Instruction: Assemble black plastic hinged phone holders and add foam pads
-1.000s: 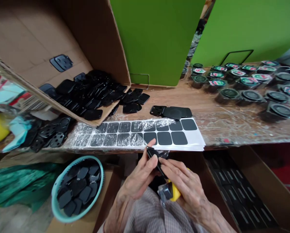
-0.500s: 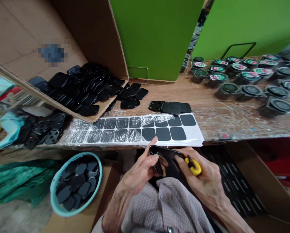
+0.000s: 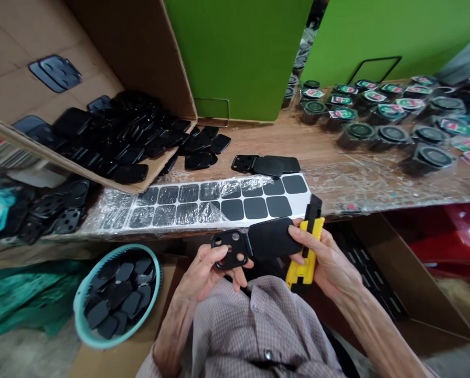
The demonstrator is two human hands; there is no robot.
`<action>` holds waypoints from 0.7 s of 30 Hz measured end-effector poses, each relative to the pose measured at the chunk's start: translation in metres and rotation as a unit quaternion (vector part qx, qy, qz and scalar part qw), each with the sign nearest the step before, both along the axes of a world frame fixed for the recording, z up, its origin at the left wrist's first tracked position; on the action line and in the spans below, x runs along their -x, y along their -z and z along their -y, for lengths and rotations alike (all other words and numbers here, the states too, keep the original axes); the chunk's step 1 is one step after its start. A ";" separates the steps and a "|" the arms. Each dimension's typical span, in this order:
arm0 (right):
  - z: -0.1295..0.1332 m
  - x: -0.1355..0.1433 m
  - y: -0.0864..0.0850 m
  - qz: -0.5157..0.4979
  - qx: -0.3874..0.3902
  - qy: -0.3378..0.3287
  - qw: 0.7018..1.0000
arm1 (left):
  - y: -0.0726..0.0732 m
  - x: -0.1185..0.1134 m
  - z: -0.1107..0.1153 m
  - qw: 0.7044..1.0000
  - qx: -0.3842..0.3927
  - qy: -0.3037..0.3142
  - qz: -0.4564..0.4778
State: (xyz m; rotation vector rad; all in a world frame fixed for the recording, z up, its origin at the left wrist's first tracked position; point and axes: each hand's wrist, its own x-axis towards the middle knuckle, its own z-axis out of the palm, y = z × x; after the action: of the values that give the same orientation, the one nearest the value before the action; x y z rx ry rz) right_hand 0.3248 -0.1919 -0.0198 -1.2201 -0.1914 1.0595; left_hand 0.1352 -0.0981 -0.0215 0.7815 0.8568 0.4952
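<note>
While both hands steady it, plate lies opened out

Far L, a cardboard box on its side spills black plates toward the bench. Below, a turquoise basket of dark pieces sits L of the forearm, w/ a gap between. L hand pinches the holed leaf of the black hinged plate, thumb on top, fingers under, prob. to steady the hinge. Plate's in midair over the lap, just off the bench edge, near the pad sheets. R hand pinches the smooth leaf's outer end w/ thumb & fingers, yellow snap-off cutter tucked in the same grip, prob. to keep it handy. Cutter's top nears the sheets; elbow room's tighter by the R carton.
</note>
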 end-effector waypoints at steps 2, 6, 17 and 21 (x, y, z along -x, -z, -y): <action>-0.001 0.002 0.003 -0.031 -0.007 0.000 0.999 | 0.000 0.001 0.007 1.000 0.022 0.014 0.001; 0.001 0.005 0.007 -0.059 -0.003 0.004 0.998 | 0.005 -0.002 0.008 0.999 0.016 0.030 0.010; 0.007 0.011 0.016 -0.054 0.041 0.062 0.996 | 0.028 0.001 -0.022 0.978 0.057 0.128 0.156; 0.010 0.018 0.023 -0.096 0.050 0.064 0.992 | 0.026 -0.001 -0.027 0.976 0.054 0.140 0.158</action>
State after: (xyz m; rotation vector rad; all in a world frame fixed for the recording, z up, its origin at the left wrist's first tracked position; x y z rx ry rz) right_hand 0.3071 -0.2021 -0.0431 -1.1941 0.0883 1.0773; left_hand 0.1365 -0.0715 -0.0475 0.6884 0.4647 0.3079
